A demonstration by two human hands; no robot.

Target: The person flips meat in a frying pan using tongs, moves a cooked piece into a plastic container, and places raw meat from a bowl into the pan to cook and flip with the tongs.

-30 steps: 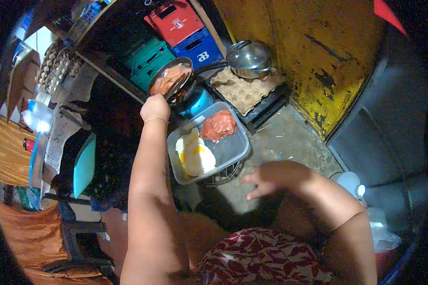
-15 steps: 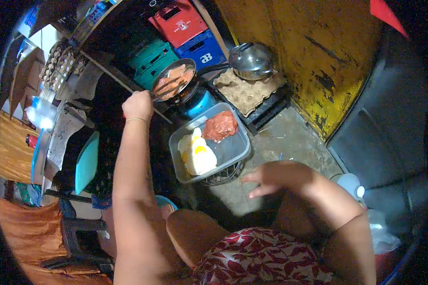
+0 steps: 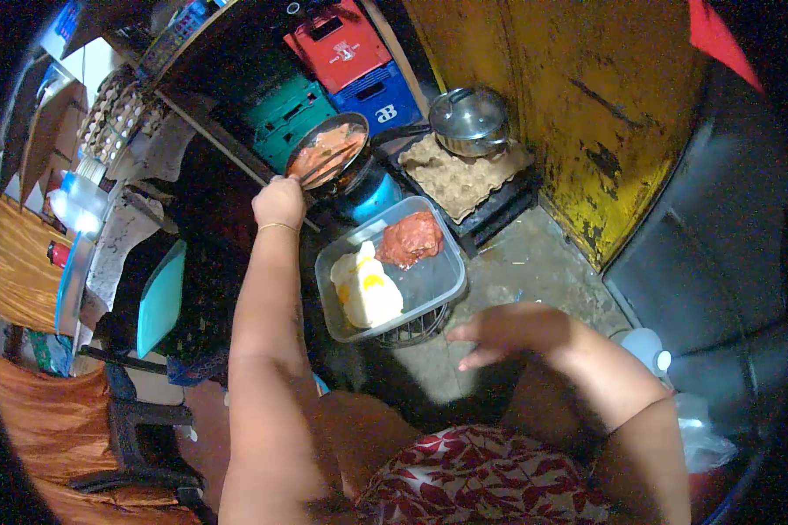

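My left hand [image 3: 278,203] is closed around dark tongs [image 3: 331,164], which reach over a frying pan [image 3: 364,131]. Flat reddish-orange slices of meat [image 3: 328,144] lie in the pan, and the tips of the tongs are at them. Below the pan shows a bright blue stove part [image 3: 376,198]. A clear plastic container [image 3: 438,296] stands nearer to me, with fried eggs [image 3: 359,293] on its left side and a lump of raw red meat [image 3: 411,238] at its far right. My right hand [image 3: 490,337] hangs with its fingers apart near my knee, holding nothing.
A lidded pot [image 3: 469,122] stands on an egg tray [image 3: 451,175] to the right of the pan. Crates, a red one [image 3: 337,48], a blue one [image 3: 378,101] and green ones [image 3: 289,114], are stacked behind. A wire stand [image 3: 416,328] is under the container.
My left hand and the tongs have shifted slightly right over the pan, and the meat there lies a little differently. The view has moved slightly. My right hand stays about the same.
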